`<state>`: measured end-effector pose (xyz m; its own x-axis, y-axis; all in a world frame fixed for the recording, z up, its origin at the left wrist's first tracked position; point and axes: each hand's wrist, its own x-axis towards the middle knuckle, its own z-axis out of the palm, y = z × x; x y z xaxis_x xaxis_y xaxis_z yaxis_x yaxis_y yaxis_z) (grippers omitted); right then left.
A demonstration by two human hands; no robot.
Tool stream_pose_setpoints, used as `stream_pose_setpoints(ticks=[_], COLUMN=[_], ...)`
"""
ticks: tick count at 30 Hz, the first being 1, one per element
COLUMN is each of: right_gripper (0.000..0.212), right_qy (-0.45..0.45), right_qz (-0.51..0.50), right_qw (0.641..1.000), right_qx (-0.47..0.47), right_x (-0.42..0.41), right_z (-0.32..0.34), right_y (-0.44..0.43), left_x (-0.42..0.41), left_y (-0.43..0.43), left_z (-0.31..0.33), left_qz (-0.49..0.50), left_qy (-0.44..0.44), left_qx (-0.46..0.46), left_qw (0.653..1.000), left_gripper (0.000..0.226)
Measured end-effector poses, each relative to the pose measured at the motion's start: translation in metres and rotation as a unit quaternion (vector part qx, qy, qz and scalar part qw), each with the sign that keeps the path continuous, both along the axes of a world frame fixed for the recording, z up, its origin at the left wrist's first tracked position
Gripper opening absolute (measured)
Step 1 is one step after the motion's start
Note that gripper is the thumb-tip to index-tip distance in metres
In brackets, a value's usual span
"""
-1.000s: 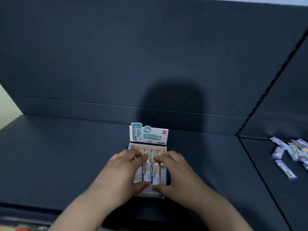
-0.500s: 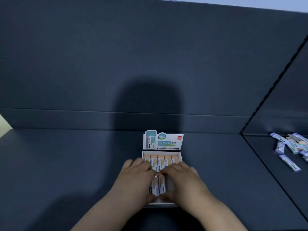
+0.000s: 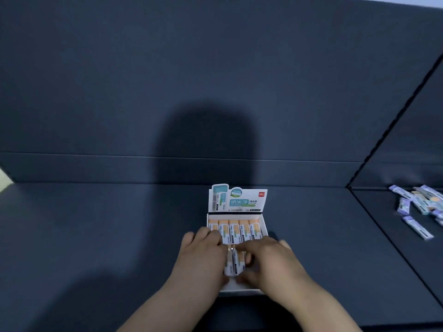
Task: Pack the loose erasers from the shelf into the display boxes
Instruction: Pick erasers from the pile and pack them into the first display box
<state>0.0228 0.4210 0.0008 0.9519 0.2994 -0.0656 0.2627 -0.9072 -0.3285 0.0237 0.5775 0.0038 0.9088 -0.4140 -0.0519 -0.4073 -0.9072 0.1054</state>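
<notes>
A dark blue-grey back panel (image 3: pixel 119 80) fills most of the view, matte and plain. Along its foot runs a slightly darker horizontal band (image 3: pixel 72 167), edged above by a thin pale line. A broad rounded shadow (image 3: pixel 206 144) falls across the middle of the panel and over the band. At right a thin black seam (image 3: pixel 395 121) slants up toward the top corner. Above the panel's upper right edge shows a pale strip (image 3: pixel 426 1). A cream patch (image 3: pixel 3 178) sits at the far left edge.
</notes>
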Motion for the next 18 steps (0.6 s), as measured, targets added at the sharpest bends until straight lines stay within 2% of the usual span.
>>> stream_pose_setpoints(ticks=[7, 13, 18], right_gripper=[0.052, 0.047, 0.045], right_qy=[-0.004, -0.009, -0.042], right_qz=[0.01, -0.007, 0.019], right_qw=[1.0, 0.999, 0.999], right_qx=[0.018, 0.045, -0.009], right_x=[0.0, -0.004, -0.006], right_z=[-0.002, 0.0, 0.007], right_y=[-0.001, -0.001, -0.001], left_x=[0.0, 0.004, 0.003], left_y=[-0.001, 0.001, -0.003], left_z=[0.0, 0.002, 0.01], left_qz=[0.01, -0.007, -0.001], left_qy=[0.01, 0.024, 0.013], left_qx=[-0.004, 0.015, 0.016], left_qw=[1.0, 1.0, 1.0], left_gripper=[0.035, 0.058, 0.064])
